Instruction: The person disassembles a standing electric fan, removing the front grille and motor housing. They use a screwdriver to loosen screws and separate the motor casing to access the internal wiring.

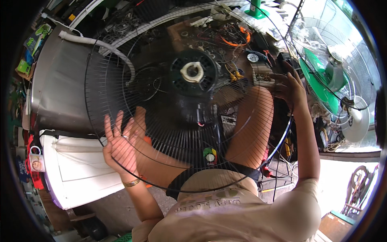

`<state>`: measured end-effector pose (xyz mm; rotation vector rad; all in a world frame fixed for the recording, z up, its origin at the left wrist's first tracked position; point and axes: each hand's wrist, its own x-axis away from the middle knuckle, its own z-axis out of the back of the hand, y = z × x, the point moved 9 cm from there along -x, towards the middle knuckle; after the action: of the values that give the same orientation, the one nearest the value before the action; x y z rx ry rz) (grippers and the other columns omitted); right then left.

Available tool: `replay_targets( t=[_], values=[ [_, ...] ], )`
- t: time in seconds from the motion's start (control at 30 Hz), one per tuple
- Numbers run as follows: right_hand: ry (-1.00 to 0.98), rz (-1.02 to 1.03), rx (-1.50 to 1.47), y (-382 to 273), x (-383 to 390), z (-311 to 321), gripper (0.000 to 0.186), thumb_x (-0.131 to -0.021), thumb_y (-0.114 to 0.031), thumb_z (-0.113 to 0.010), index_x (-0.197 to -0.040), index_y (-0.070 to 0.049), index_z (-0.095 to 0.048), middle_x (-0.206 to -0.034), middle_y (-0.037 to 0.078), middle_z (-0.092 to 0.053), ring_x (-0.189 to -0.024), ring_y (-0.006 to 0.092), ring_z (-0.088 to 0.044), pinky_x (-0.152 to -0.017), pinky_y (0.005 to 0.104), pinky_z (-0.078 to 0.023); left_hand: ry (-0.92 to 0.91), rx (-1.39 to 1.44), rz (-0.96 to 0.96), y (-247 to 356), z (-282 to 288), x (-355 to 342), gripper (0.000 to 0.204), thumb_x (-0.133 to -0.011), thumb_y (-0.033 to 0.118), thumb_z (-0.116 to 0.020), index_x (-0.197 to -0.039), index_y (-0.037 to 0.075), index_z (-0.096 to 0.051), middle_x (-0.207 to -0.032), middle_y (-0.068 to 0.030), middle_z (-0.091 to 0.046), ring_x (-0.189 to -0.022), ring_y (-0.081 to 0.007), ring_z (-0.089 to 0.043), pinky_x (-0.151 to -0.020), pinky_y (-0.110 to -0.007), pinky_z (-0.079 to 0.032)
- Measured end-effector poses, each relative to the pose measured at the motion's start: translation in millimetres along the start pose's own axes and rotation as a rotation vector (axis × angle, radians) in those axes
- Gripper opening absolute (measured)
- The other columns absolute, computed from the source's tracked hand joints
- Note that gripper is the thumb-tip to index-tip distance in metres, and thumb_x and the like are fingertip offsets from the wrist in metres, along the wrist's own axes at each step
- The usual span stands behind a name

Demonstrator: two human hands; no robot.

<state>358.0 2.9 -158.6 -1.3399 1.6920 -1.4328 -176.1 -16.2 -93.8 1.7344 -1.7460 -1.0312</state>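
The left hand (123,151) is raised, palm up, at the near left rim of a round wire grille (173,150), fingers spread wide, closed on nothing. The right hand (294,92) bends inward by its right rim, fingers parted; whether they grip, I cannot tell. Thin dark spokes cross a black motor (193,88) with a smooth cream ring (184,74).

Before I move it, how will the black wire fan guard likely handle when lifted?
The fan guard by itself may feel light for its size, being mostly thin wires and gaps. Those would probably bend if squeezed. Its round rim could roll if stood on edge.
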Motion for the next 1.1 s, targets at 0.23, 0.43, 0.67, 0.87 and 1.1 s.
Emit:
replay_targets(
  t=[0.23, 0.43, 0.67, 0.87, 1.1],
  values=[
    [-0.146, 0.073, 0.002, -18.2, 21.7, -40.3, 0.067, -0.1, -0.027, -0.053, -0.155, -0.009, -0.019, -0.111, 0.018, -0.067, -0.084, 0.0293, -0.071, -0.069, 0.0411, -0.059, 0.03, -0.166, 0.039, 10.2, 48.3, -13.1, 0.093, -0.079, 0.037, -0.054, -0.159, 0.014, -0.014, -0.162, -0.0202, -0.017, -0.142, -0.042, -0.03, -0.106, -0.047, -0.041],
    [-0.397, 0.007, 0.042, -9.8, 48.0, -69.0, 0.077, -0.1, -0.038, -0.054, -0.157, -0.004, -0.013, -0.137, 0.017, -0.051, -0.112, 0.0242, -0.06, -0.094, 0.0401, -0.051, -0.171, 0.033, 0.038, 21.3, 82.0, -18.5, 0.096, -0.079, 0.026, -0.06, -0.159, 0.016, -0.008, -0.164, -0.0167, -0.008, -0.146, -0.0392, -0.024, -0.11, -0.05, -0.042],
    [-0.504, 0.141, 0.351, -14.9, 62.2, -105.6, 0.079, -0.101, -0.04, -0.052, -0.155, 0.003, -0.013, -0.156, 0.021, -0.028, -0.143, 0.0275, -0.031, -0.115, 0.0361, -0.025, -0.225, 0.228, -0.027, 20.1, 116.7, 21.5, 0.095, -0.081, 0.012, -0.058, -0.16, 0.026, -0.006, -0.166, -0.0134, -0.002, -0.148, -0.0421, -0.018, -0.112, -0.056, -0.037],
    [-0.489, 0.069, 0.316, 1.4, 35.6, -134.1, 0.073, -0.102, -0.04, -0.048, -0.156, -0.002, -0.017, -0.155, 0.018, -0.031, -0.143, 0.0262, -0.031, -0.117, 0.0372, -0.024, -0.074, 0.226, -0.069, 9.5, 145.1, 46.5, 0.092, -0.081, 0.014, -0.057, -0.159, 0.025, -0.01, -0.165, -0.0133, -0.003, -0.148, -0.0417, -0.019, -0.112, -0.055, -0.038],
    [-0.714, 0.16, 0.3, -15.7, -31.9, -146.7, 0.058, -0.101, -0.05, -0.047, -0.131, -0.002, -0.056, -0.106, 0.013, -0.068, -0.083, 0.0204, -0.069, -0.075, 0.0349, -0.057, 0.141, 0.191, -0.068, -0.8, 171.8, 56.4, 0.088, -0.083, 0.019, -0.057, -0.159, 0.024, -0.014, -0.166, -0.0126, -0.003, -0.149, -0.0356, -0.018, -0.111, -0.047, -0.041]
  ],
)
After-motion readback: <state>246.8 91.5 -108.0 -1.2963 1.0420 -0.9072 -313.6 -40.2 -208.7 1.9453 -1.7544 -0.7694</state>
